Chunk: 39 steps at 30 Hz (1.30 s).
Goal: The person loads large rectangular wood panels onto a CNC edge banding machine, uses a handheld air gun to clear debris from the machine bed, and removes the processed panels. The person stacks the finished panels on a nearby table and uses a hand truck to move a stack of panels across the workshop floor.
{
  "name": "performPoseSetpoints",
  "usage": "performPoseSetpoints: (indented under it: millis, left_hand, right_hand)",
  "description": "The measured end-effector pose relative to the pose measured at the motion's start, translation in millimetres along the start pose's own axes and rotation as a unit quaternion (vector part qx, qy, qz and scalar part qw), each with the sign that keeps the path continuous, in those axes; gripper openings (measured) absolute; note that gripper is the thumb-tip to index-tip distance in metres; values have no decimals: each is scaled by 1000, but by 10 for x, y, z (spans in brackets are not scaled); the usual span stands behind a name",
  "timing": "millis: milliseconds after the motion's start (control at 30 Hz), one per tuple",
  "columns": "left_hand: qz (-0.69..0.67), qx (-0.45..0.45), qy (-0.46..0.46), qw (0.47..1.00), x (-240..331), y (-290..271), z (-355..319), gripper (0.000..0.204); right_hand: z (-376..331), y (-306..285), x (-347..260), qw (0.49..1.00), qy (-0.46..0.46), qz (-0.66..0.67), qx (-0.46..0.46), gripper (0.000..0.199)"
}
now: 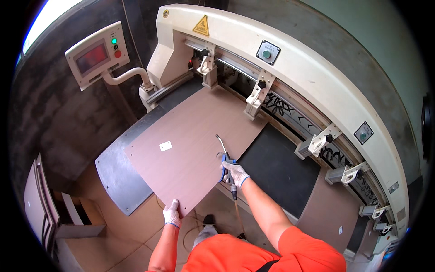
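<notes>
Right hand [235, 173] grips air gun [225, 156] (left hand [172, 214] holds panel [195, 145]).

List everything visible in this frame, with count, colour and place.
Panel: one, brown, flat on the machine bed, small white label on it.
Air blow gun: one, blue grip, metal nozzle, over the panel's right edge.
Machine: one, cream, curving along the back.
Control box: one, cream, red screen, upper left.
Bed mat: black, right of the panel.
Left hand: white glove, holds the panel's near corner.
Right hand: white glove, holds the blow gun.
</notes>
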<state>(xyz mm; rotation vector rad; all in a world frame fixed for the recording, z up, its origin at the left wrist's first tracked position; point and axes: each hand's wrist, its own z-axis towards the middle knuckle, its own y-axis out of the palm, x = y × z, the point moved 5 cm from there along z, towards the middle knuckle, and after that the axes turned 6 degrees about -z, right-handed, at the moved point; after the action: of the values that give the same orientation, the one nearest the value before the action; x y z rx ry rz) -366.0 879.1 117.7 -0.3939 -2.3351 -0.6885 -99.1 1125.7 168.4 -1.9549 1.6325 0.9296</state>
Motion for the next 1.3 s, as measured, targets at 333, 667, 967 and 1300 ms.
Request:
performPoseSetpoints:
  millis: [333,667,967,1300]
  left_hand:
    - [-17,-13,24,999,115,92,296,37]
    - [-53,-28,33,998,207,201,203,43]
    - [-26,-8,39,999,133,63,328,40]
    - [-17,-14,16,1000,58,42,376,43]
  right_hand:
    - [-40,-191,-732,878,-255,-342,216,44]
    - [-2118,-339,-3249,588,-311,-540,516,40]
    - [-2080,-178,-2367,621,-319,-614,367,35]
    - [-2251,-1428,332,791,-51,-557,246,50]
